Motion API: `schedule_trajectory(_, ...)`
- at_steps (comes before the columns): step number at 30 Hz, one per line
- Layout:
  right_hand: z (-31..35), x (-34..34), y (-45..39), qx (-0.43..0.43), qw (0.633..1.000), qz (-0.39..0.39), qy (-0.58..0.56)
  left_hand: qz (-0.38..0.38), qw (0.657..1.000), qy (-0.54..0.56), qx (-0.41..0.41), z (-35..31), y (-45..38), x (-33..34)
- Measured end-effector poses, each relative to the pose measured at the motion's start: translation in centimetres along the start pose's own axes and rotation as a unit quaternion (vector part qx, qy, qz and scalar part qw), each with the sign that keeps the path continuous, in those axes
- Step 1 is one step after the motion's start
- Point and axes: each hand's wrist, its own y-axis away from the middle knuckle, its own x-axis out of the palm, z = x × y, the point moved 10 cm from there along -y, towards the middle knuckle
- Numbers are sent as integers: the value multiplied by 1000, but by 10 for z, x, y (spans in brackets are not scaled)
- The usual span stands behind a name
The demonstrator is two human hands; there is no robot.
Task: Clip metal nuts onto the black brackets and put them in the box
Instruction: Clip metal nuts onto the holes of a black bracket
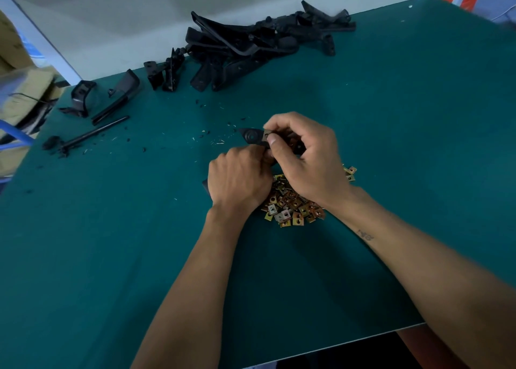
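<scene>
Right over the pile of metal nuts (293, 201) on the green table (391, 134), both hands are busy with one black bracket (252, 137). Left hand (237, 181) has its fingers curled round the bracket's near end, just above the pile; right hand (304, 156) pinches a nut (268, 134) with thumb and forefinger against the bracket's edge. Beyond the pile, at the table's far edge, lies a heap of black brackets (251, 42), with loose black parts (106, 98) to the pile's far left.
</scene>
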Motion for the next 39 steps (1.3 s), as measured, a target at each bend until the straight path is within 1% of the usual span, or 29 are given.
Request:
schedule_trajectory(5,13,1,4,-41,998,-31,23,-6,1000,24,-18,4,1,-3)
schedule_trajectory(10,18,3,2,-63,997,-29,30,-14,999,28,-29,7,1,-7)
schedule_trajectory(14,17,5,4,-77,996,-3,53,-19,1000,15,-14,5,1,-6)
schedule_trajectory(17,13,8,5,-77,989,22,123,-15,1000,-8,-12,4,-1,-4)
schedule_trajectory(18,10,7,4,-68,990,21,119,-15,1000,-20,-5,2,-1,-3)
schedule_trajectory(19,5,4,2,-42,995,17,88,-12,999,-32,2,0,-1,-2)
schedule_trajectory(21,-8,1,-2,33,999,24,-6,-8,999,-46,9,0,-1,-3)
schedule_trajectory(22,-12,0,-4,64,997,35,-30,-6,999,-51,8,3,-2,-4)
schedule_trajectory(23,-15,1,-6,82,995,49,-25,-7,998,-55,7,5,-2,-7)
schedule_trajectory(25,-12,2,-7,84,993,86,-1,-20,998,-62,9,6,-3,-16)
schedule_trajectory(27,0,-3,-10,71,993,95,-8,-39,997,-55,23,-2,-2,-27)
schedule_trajectory(29,12,-15,-12,59,995,80,-31,-56,996,-48,52,-17,-3,-34)
schedule_trajectory(31,21,-26,-12,57,995,80,-30,-59,994,-41,82,-32,-2,-39)
schedule_trajectory(35,26,-42,-5,75,985,148,37,-56,988,-30,139,-64,4,-44)
schedule_trajectory(37,25,-52,2,76,982,167,42,-54,983,-23,175,-81,8,-46)
schedule_trajectory(39,23,-65,7,86,987,139,10,-42,980,-20,195,-96,11,-48)
